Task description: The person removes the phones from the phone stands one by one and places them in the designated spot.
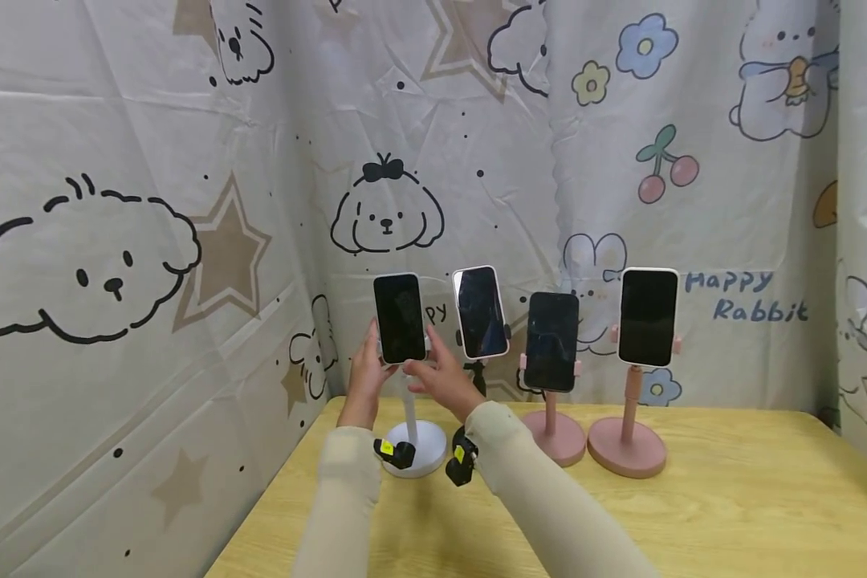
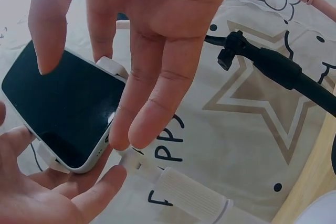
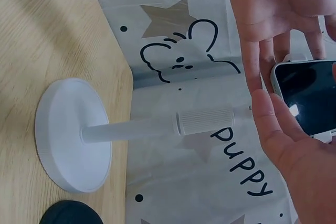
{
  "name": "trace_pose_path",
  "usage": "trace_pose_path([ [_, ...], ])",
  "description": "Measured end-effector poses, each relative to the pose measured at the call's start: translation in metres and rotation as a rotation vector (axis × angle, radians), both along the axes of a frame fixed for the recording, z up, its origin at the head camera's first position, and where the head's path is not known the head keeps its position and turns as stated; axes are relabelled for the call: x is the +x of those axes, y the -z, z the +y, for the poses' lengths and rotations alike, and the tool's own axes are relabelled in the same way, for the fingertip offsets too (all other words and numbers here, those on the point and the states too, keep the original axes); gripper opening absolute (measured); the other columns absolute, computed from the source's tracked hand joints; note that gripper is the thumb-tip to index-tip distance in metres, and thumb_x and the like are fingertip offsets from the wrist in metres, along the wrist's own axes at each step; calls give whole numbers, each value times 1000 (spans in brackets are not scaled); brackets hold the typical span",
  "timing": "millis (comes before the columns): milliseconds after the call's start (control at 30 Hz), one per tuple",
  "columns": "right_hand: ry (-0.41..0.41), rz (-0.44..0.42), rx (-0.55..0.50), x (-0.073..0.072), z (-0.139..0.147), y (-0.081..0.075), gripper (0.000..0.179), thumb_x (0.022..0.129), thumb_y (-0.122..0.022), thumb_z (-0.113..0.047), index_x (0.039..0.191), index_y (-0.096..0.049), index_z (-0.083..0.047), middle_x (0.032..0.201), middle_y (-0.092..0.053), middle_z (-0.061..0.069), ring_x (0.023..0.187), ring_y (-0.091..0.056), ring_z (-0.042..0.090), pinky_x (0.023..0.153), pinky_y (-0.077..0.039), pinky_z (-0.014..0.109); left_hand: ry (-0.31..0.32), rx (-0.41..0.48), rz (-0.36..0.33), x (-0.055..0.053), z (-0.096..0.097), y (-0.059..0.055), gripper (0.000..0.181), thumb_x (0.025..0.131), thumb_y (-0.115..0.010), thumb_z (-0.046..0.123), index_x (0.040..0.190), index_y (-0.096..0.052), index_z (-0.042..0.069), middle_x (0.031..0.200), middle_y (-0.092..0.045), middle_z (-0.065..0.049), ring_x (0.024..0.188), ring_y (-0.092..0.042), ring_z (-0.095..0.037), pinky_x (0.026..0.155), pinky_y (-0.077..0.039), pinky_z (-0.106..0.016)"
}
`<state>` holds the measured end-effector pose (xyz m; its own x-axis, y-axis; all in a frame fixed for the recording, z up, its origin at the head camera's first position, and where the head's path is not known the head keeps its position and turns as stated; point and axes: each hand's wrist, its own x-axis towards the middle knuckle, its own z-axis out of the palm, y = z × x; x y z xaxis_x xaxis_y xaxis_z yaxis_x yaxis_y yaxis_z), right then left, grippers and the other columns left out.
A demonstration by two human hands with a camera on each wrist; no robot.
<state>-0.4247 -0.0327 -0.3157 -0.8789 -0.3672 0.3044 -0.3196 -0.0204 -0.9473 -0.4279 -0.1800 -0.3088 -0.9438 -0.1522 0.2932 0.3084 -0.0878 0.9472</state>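
A black-screened smartphone in a white case (image 1: 400, 319) sits in the clamp of a white desk stand (image 1: 417, 449), between my two hands. My left hand (image 1: 368, 371) grips the phone's left side, with fingers passing behind it in the left wrist view. From the right reaches my right hand (image 1: 444, 377). Its fairly straight fingers touch the phone's lower right edge and the top of the stand's neck (image 2: 194, 195). One digit of that hand overlaps the screen (image 2: 63, 119) in the left wrist view. The back of the phone is hidden.
Right of my hands stand three more phones: a white-cased one (image 1: 481, 313) on a black stand (image 1: 479, 376), a dark one (image 1: 552, 341) and a white-edged one (image 1: 648, 317), both on pink stands. Patterned curtains (image 1: 383, 120) hang behind the wooden table (image 1: 730, 474).
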Motion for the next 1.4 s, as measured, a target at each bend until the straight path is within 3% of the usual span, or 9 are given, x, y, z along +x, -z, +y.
trace_pose_path([
  [133,26,21,25,1,1,0,79,97,-54,-12,156,-3,-24,132,-46,25,114,-59,38,86,-53,44,-43,-98,22,2,1,4,50,106,-33,35,154,-26,20,157,-27,-7,135,-39,-33,103,-41,-50],
  [267,76,78,87,4,3,0,72,100,-48,-10,156,-6,-24,134,-46,24,110,-62,33,85,-54,41,-113,-179,6,6,4,6,49,105,-40,31,151,-34,17,152,-35,-9,133,-42,-28,98,-47,-42],
  [433,153,143,176,9,6,2,62,104,-43,-18,156,-9,-22,131,-52,20,105,-65,28,85,-54,39,-151,-207,4,15,7,5,45,103,-47,25,146,-42,12,146,-43,-13,129,-47,-31,92,-50,-39],
  [567,228,180,186,14,9,2,60,103,-47,-22,155,-17,-20,114,-62,18,98,-66,30,81,-56,38,-157,-219,33,23,11,7,45,102,-50,24,144,-44,9,142,-46,-14,126,-50,-31,88,-52,-38],
  [767,368,251,169,24,20,7,53,100,-54,-18,150,-36,-15,93,-66,12,80,-68,24,75,-57,35,-156,-252,111,33,19,13,46,100,-53,23,142,-47,5,132,-53,-19,117,-57,-34,83,-54,-36],
  [1033,377,337,169,43,37,16,51,98,-56,-13,146,-40,-8,78,-63,8,65,-61,14,68,-56,30,-132,-320,68,54,22,18,52,96,-59,31,140,-49,5,133,-54,-16,107,-64,-33,84,-54,-39],
  [1233,366,341,173,58,47,21,50,98,-56,-15,146,-41,-8,85,-65,8,67,-61,14,70,-57,30,-120,-341,75,67,25,20,51,95,-63,31,137,-53,5,132,-56,-15,100,-66,-31,82,-55,-37],
  [1400,376,354,173,67,60,17,50,98,-57,-17,145,-42,-7,90,-66,12,67,-62,14,70,-57,29,-54,-343,106,71,31,16,53,93,-65,32,136,-54,5,137,-53,-13,100,-66,-29,80,-56,-35],
])
